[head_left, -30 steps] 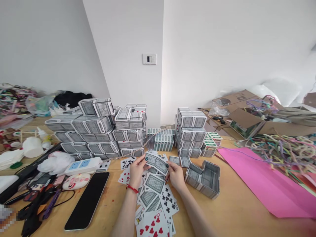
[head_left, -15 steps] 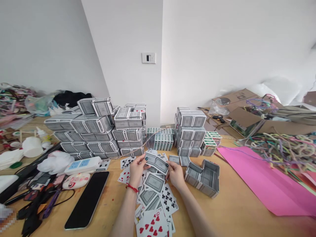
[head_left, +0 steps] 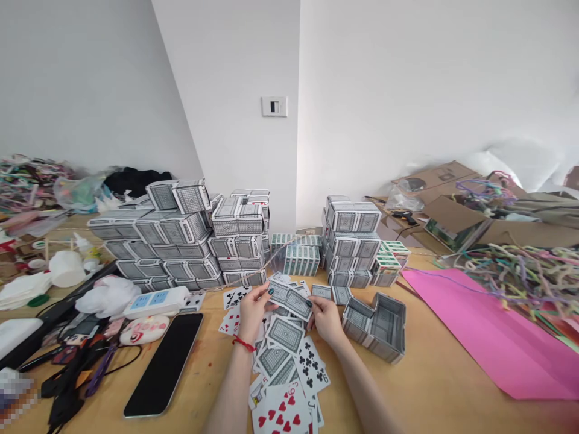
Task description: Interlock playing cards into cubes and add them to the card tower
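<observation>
Between my hands is a strip of patterned-back playing cards, with a line across its middle; whether it is one folded card or two joined cards I cannot tell. My left hand pinches its left end, and my right hand grips its right end. Beneath them spreads a loose pile of playing cards, some face down, some face up, with a nine of hearts nearest me. Just right of my right hand sits an open box made of cards, beside two small folded card pieces.
Stacks of card-built boxes stand at the back left, with another stack at the back right. Green card packs lie between. A phone and power strip lie left, pink paper right.
The whole view has shifted slightly. The strip of cards looks a little flatter between my hands, which keep hold of both ends.
</observation>
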`<state>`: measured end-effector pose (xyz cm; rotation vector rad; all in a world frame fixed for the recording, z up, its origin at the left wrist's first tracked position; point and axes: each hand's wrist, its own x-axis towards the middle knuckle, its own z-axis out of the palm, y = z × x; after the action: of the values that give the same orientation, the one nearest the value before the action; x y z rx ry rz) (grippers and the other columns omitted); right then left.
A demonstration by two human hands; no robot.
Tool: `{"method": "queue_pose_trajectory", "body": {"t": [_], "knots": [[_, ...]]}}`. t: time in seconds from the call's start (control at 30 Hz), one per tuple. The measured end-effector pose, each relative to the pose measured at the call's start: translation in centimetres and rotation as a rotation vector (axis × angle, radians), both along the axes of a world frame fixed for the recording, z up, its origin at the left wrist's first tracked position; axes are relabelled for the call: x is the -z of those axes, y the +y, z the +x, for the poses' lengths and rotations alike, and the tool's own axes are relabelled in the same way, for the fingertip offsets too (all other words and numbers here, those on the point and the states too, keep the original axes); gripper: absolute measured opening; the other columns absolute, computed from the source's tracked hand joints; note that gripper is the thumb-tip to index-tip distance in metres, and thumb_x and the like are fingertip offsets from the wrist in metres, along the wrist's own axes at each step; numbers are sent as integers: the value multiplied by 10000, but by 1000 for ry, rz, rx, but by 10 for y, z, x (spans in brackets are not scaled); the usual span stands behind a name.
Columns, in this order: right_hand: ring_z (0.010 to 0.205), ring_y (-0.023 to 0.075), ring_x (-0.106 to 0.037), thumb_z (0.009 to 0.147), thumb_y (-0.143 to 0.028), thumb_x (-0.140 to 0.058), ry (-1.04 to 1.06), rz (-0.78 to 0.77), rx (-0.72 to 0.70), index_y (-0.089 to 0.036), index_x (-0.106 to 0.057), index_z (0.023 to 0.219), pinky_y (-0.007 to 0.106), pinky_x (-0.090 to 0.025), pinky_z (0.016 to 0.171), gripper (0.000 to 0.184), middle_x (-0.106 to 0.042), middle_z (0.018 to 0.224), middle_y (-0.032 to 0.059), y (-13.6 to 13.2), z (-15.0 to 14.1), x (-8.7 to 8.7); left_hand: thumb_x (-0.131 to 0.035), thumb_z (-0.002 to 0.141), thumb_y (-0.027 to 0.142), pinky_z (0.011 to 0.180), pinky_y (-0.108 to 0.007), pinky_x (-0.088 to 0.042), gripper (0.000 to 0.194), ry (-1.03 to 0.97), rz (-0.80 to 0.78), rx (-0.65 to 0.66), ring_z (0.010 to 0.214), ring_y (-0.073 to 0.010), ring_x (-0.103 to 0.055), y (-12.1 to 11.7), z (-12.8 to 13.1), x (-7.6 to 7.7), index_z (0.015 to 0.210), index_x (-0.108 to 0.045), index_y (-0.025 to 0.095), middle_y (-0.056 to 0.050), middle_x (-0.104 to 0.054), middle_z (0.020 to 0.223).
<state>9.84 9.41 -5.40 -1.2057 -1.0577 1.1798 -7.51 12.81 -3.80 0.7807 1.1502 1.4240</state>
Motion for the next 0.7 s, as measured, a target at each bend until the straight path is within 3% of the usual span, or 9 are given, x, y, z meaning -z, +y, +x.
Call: {"method": "queue_pose_trajectory", "body": {"t": [0.3, 0.7], "knots": [[276, 147, -495, 683, -295, -487, -43, -33, -52, -143, -642, 803, 211, -324, 293, 248, -487, 312, -55, -1, 3, 0, -632, 654, 49, 505, -253, -554, 241, -2, -20, 2, 596, -90, -562, -2, -1, -2, 874, -681, 138, -60, -654, 879], [314, 155, -533, 724, -272, -431, -140, -76, -110, -128, -631, 862, 215, -337, 309, 282, -508, 341, -40, 1, 5, 4, -627, 659, 59, 485, -247, -549, 240, 43, -39, 44, 633, -91, -548, -1, -4, 1, 882, -677, 131, -78, -628, 1013]]}}
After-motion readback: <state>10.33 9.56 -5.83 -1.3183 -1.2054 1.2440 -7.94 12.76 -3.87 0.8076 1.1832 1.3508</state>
